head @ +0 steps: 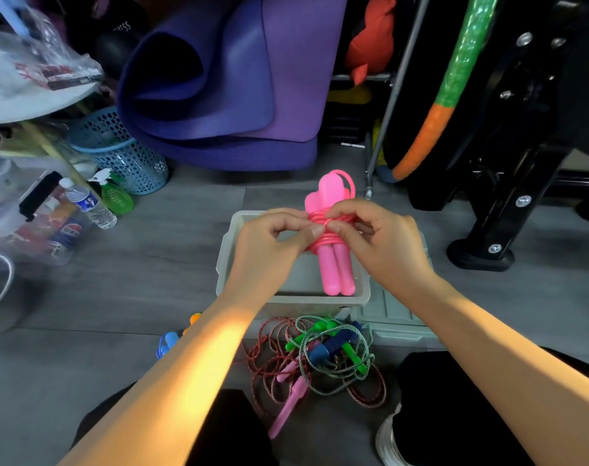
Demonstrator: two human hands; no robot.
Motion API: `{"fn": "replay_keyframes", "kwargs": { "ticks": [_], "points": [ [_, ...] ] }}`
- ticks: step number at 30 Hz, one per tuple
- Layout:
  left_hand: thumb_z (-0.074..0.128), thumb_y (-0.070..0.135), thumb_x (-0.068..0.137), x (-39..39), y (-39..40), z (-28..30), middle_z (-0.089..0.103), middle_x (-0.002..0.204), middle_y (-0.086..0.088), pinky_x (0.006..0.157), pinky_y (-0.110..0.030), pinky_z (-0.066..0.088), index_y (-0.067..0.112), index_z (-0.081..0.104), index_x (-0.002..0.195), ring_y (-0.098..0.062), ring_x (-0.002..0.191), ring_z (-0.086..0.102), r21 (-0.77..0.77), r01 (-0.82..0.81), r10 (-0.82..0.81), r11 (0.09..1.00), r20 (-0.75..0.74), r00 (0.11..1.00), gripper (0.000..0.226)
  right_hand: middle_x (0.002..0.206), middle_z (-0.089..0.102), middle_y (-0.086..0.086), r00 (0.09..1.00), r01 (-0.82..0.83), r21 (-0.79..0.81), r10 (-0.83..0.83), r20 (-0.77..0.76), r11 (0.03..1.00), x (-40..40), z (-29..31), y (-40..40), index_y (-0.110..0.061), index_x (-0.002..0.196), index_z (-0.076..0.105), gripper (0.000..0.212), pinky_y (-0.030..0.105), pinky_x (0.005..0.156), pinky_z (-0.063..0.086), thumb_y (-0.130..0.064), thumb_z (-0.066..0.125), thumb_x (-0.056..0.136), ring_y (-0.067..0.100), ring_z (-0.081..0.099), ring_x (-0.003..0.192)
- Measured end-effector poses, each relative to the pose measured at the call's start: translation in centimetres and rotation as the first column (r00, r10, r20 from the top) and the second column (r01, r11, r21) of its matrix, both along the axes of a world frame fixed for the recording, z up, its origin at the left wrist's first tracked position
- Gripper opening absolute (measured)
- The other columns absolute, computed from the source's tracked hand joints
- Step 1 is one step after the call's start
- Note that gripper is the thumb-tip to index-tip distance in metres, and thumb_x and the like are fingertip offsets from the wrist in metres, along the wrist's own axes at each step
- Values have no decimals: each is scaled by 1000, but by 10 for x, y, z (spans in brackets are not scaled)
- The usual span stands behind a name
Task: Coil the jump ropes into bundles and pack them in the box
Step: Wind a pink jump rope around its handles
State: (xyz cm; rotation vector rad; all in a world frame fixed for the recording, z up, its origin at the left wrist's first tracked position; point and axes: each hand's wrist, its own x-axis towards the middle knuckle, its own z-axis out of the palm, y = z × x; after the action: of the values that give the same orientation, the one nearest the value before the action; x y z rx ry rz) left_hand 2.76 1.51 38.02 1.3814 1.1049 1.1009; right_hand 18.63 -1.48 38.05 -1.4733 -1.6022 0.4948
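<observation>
Centre frame, left hand point(272, 235) and right hand point(370, 237) both pinch a bright pink plastic jump rope point(331, 243) — coiled round its handles — above a pale grey plastic box point(225, 257).

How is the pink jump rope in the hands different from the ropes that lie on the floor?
The pink jump rope is wound tightly around its two handles; the floor ropes lie loose and tangled together. Left hand and right hand pinch the pink one above the box; nobody touches the floor ropes. The pink cord looks smooth, the floor cords speckled. Both have plastic handles.
</observation>
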Motion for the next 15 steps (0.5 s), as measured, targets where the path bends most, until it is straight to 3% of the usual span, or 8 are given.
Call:
{"fn": "replay_keyframes", "kwargs": {
  "ticks": [2, 6, 9, 12, 15],
  "points": [
    [72, 2, 79, 1, -1, 1, 71, 80, 5, 70, -23, 55, 15, 72, 71, -17, 82, 67, -100, 18, -12, 995, 63, 998, 15, 83, 71, -6, 997, 8, 36, -11, 80, 999, 0, -4, 1, -24, 97, 67, 12, 28, 71, 51, -24, 66, 85, 11, 66, 77],
    [73, 2, 78, -1, 0, 3, 69, 68, 1, 87, -43, 55, 11, 67, 74, -21, 75, 67, -213, 22, -19, 977, 16, 1000, 11, 72, 67, 1, 990, -37, 98, 23, 139, 995, -1, -11, 1, -16, 96, 66, 14, 16, 58, 44, -23, 62, 84, 13, 58, 65],
    [76, 2, 74, -5, 2, 5, 70, 69, -3, 90, -49, 53, 11, 68, 73, -24, 76, 67, -243, 2, -14, 970, -45, 999, 12, 73, 66, 5, 985, -36, 86, 21, 169, 996, -4, -17, -1, -15, 97, 65, 12, 27, 57, 44, -17, 64, 85, 15, 56, 69],
    [79, 5, 72, -8, 0, 9, 72, 77, -12, 86, -46, 55, 14, 69, 72, -25, 76, 68, -164, -7, -16, 986, -142, 990, 13, 73, 66, 4, 977, -34, 102, 12, 212, 994, -6, -21, -1, -13, 97, 63, 12, 37, 52, 50, -18, 61, 86, 17, 58, 57],
    [80, 9, 72, -9, -3, 10, 72, 77, -7, 79, -32, 55, 16, 70, 73, -17, 74, 67, -106, -22, -5, 994, -242, 970, 13, 72, 63, -1, 970, -84, 143, 48, 237, 986, -7, -22, -1, -20, 97, 56, 11, 33, 49, 49, -26, 53, 88, 13, 53, 55]
  ]
}}
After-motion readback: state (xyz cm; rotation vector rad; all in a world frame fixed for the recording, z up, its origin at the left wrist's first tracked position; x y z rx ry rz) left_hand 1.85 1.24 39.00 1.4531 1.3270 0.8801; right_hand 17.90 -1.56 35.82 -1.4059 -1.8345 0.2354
